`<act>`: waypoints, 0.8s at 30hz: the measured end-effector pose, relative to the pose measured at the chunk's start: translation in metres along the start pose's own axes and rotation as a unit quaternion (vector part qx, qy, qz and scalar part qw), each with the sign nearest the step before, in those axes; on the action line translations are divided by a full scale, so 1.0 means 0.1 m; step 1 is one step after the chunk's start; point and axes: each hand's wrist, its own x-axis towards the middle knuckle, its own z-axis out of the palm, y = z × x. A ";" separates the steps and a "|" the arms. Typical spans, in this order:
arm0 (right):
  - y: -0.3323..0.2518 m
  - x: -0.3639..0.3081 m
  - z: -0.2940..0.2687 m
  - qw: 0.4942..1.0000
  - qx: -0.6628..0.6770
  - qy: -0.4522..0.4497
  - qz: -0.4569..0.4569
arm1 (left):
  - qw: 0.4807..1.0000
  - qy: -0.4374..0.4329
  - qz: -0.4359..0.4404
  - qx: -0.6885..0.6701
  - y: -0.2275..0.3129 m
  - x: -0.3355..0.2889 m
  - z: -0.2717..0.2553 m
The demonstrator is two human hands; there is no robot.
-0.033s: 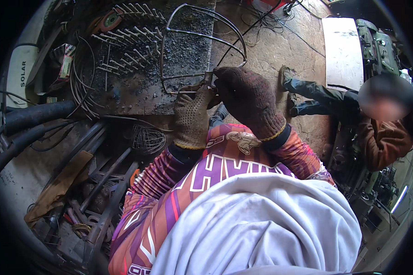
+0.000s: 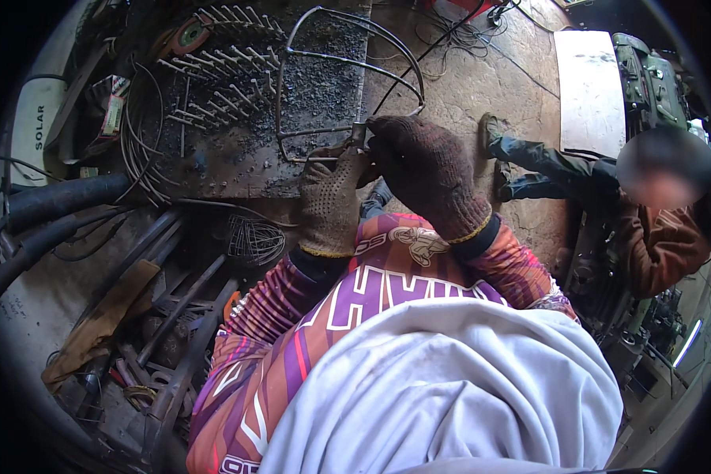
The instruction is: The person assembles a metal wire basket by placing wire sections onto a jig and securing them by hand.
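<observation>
Feed's up, both gloves in view. The wire frame [image 2: 316, 132] sits in front of the wearer, left part over the dirty table [image 2: 237, 178], right part out past the table's edge with floor [image 2: 466, 83] below. Can't tell from my end if it rests on the tabletop or hangs above it.

Left hand [image 2: 330, 193]: light dotted glove, fingers closed around the frame's near end. Right hand [image 2: 433, 170]: dark glove, fingers curled in, right by a small metal piece [image 2: 359, 134] at the near corner. Tips face away from me, so I can't tell whether it pinches the piece or only presses beside it.

How I'd do this bit well: let the left hand be the clamp, wrist low, frame kept from twisting, because the overhanging side could tip it. Let the right make only small moves, lined up with the bar. Gloves look thick, so feel is probably dull; checking the piece by eye seems wise. Mind the rows of thin rods [image 2: 227, 63] just left of the frame; a swing that way could knock them.

Also noting: round disc [image 2: 191, 35] behind the rods, loose wire coil [image 2: 134, 158] at table left, another person [image 2: 662, 245] off right, well apart from both hands.
</observation>
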 end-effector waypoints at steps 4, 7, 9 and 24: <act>0.00 0.01 0.01 1.000 -0.008 -0.016 -0.007 | 0.957 0.045 -0.126 -0.258 0.09 0.02 0.05; 0.04 -0.11 -0.10 0.991 -0.031 -0.127 0.012 | 0.989 0.014 -0.060 -0.134 -0.08 0.02 -0.03; 0.08 -0.20 -0.16 0.996 -0.023 -0.079 0.037 | 0.999 0.004 0.015 -0.043 -0.20 0.03 -0.05; 0.33 -0.21 -0.16 0.997 0.067 0.030 0.027 | 0.960 0.032 -0.229 -0.159 0.02 0.06 0.15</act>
